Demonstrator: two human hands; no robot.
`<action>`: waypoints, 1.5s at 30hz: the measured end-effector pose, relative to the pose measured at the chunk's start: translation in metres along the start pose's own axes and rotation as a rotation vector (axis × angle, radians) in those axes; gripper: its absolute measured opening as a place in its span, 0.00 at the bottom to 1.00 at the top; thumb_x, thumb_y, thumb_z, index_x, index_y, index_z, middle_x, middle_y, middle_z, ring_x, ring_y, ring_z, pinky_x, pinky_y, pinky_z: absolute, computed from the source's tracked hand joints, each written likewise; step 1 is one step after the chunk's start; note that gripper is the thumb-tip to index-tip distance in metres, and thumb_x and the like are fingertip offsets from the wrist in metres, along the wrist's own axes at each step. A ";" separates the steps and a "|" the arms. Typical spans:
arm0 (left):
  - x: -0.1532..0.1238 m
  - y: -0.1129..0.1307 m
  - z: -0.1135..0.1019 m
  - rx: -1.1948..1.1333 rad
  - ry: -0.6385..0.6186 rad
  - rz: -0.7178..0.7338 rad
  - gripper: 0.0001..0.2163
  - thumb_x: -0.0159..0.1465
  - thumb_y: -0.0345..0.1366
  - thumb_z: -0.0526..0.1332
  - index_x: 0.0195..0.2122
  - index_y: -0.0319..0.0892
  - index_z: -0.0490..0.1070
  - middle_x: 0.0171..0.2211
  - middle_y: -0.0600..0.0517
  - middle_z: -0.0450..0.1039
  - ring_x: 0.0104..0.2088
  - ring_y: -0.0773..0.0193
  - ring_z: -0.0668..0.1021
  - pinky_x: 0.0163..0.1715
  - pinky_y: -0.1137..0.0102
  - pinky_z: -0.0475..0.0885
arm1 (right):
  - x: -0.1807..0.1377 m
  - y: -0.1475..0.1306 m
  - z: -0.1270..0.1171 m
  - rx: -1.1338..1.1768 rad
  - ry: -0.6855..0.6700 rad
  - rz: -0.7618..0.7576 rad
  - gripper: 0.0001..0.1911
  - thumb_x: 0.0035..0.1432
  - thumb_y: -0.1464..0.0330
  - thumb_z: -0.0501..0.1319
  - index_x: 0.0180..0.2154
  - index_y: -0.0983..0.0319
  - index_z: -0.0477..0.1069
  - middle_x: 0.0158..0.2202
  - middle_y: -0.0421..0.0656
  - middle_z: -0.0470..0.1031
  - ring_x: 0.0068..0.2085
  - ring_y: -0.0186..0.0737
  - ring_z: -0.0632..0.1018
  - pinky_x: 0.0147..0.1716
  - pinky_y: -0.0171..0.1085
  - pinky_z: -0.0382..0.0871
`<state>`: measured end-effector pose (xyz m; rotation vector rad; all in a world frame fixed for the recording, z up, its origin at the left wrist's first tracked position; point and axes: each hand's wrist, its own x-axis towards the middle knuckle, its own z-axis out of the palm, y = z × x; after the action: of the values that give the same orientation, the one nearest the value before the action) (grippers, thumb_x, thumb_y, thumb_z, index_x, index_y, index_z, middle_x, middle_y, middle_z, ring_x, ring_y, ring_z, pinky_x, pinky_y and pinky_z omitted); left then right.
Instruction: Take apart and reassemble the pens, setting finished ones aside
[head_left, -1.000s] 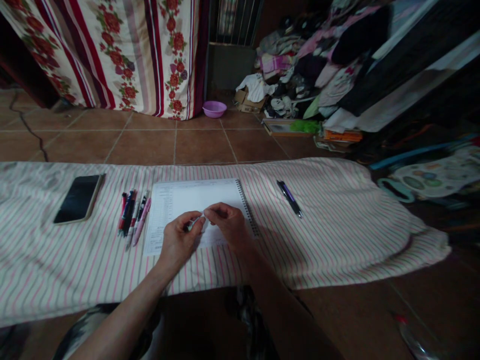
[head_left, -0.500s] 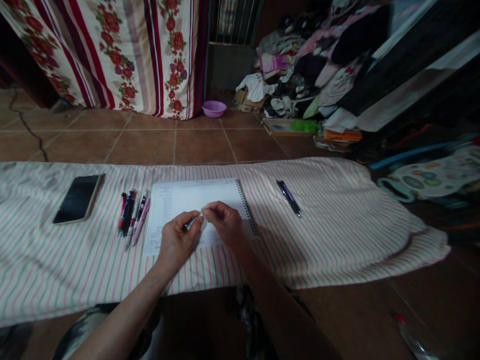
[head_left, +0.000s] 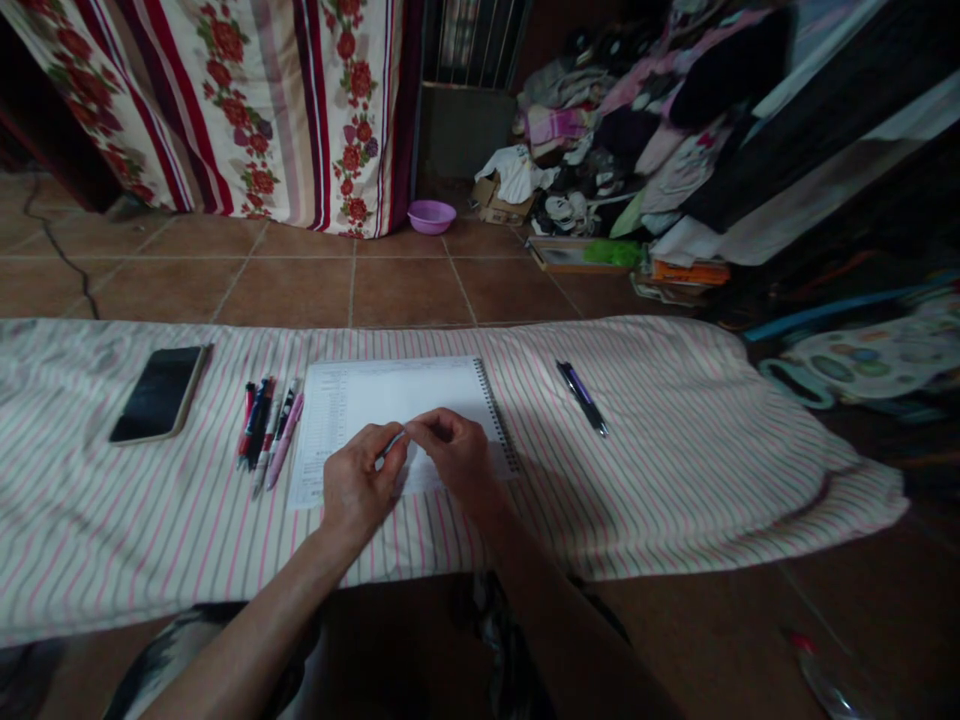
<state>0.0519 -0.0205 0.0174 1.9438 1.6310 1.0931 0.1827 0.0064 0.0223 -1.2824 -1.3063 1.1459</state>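
Observation:
Over the lower part of a spiral notebook (head_left: 405,385), both hands meet fingertip to fingertip. My left hand (head_left: 362,478) is closed around a slim, pen-like piece (head_left: 391,441), bluish-grey, mostly hidden by the fingers. Its right end reaches the pinched thumb and forefinger of my right hand (head_left: 459,452); what exactly they grip there is too small to tell. Left of the notebook lies a bunch of several pens (head_left: 266,435), with a pink pen (head_left: 286,440) at its right side. To the right, a dark pen with a purple part (head_left: 582,398) lies apart on the cloth.
A smartphone (head_left: 159,395) lies at the left on the striped cloth (head_left: 675,450). Beyond the cloth are a tiled floor (head_left: 405,290), a purple basin (head_left: 431,217), a floral curtain (head_left: 289,110) and a heap of clothes (head_left: 600,130). A bottle (head_left: 821,675) lies at lower right.
The fingers have shifted slightly, and a bit more of the slim piece shows between my hands. The whole view has drifted a little; the things on the cloth stay put.

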 end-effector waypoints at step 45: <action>0.001 -0.003 0.000 -0.351 -0.090 -0.030 0.13 0.62 0.34 0.54 0.47 0.40 0.68 0.36 0.49 0.72 0.36 0.64 0.75 0.39 0.68 0.70 | 0.004 0.004 -0.002 0.245 -0.039 0.005 0.08 0.47 0.64 0.63 0.30 0.60 0.74 0.24 0.38 0.75 0.23 0.29 0.71 0.25 0.31 0.67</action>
<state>0.0504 -0.0184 0.0157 1.7081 1.3138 1.1716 0.1851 0.0103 0.0183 -1.0889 -1.1508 1.2969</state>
